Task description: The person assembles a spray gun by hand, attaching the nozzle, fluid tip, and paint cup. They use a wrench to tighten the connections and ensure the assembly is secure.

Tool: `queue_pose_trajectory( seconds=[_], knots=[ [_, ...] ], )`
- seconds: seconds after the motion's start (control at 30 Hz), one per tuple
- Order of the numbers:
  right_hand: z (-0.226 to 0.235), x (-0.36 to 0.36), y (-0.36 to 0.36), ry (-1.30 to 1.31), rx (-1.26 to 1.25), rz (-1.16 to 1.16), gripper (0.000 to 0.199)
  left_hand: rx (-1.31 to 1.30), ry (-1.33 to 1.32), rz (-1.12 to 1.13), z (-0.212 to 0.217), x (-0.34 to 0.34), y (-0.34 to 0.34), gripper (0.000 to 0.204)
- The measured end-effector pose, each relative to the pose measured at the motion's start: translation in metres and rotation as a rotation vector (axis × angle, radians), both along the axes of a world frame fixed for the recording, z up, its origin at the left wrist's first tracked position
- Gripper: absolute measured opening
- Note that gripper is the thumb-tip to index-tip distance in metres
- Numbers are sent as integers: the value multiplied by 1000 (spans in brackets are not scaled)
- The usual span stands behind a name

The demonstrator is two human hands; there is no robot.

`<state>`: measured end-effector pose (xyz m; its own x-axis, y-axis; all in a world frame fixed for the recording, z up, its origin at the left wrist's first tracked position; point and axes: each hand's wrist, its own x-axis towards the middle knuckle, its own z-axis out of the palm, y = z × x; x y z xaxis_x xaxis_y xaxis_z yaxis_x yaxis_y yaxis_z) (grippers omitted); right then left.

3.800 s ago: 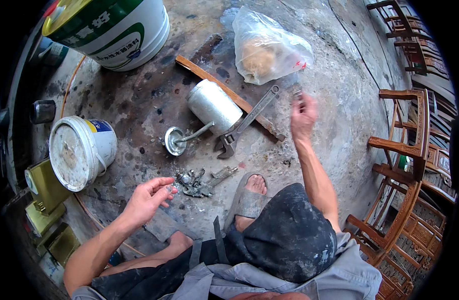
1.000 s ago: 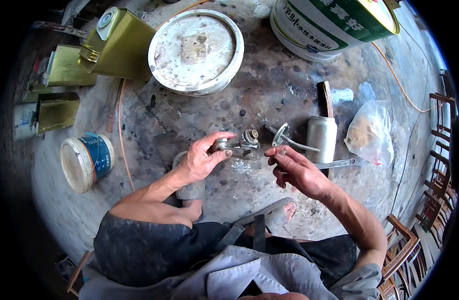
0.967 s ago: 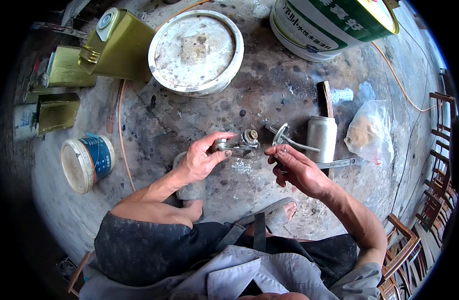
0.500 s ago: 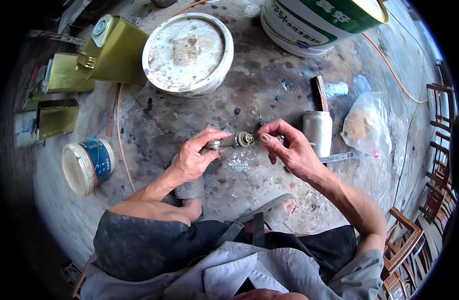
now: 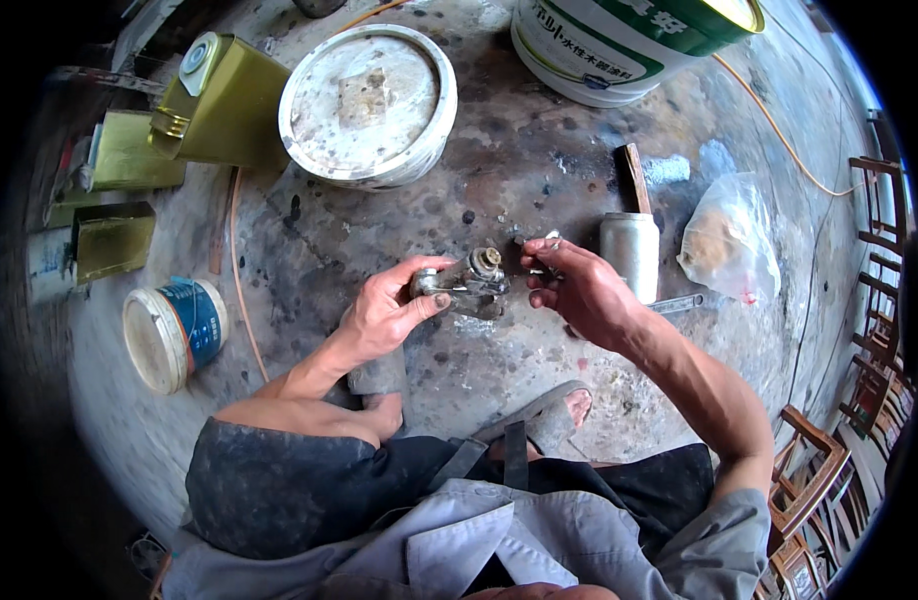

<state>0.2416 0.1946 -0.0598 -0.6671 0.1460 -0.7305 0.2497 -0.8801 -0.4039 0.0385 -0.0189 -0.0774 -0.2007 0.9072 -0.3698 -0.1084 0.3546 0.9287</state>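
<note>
- While we crouch over the stained floor (image 5: 499,150), our left hand (image 5: 384,315) is closed around a metal fitting (image 5: 469,285), its long axis pointing right.
- Just right of the fitting, our right hand (image 5: 579,290) pinches a small metal part (image 5: 551,240) between its fingertips.
- A metal can (image 5: 629,255) stands beyond that.

The right hand (image 5: 579,290) hides the small metal piece (image 5: 551,240) it pinches.
</note>
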Motion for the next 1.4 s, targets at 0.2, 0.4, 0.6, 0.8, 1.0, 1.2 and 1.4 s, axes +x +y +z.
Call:
queue_pose_trajectory(
  seconds=[0.2,0.4,0.6,0.8,1.0,1.2,1.4],
  knots=[
    [19,-2,11,35,190,205,41,-42,-138,9,-3,0,-4,41],
    [7,0,8,74,370,311,32,-109,-262,71,-5,-1,-3,41],
    [-10,7,0,76,92,236,30,-143,-350,66,-5,0,-4,39],
    [-7,6,3,145,141,172,33,-96,-342,39,-3,1,-1,38],
    [-9,-2,0,273,466,278,34,-135,-310,-16,2,1,-1,43],
    [-4,-5,0,341,475,343,36,-106,-230,-59,7,2,2,41],
    [3,-7,1,255,599,480,40,-113,-194,-129,7,-3,2,40]
  ],
)
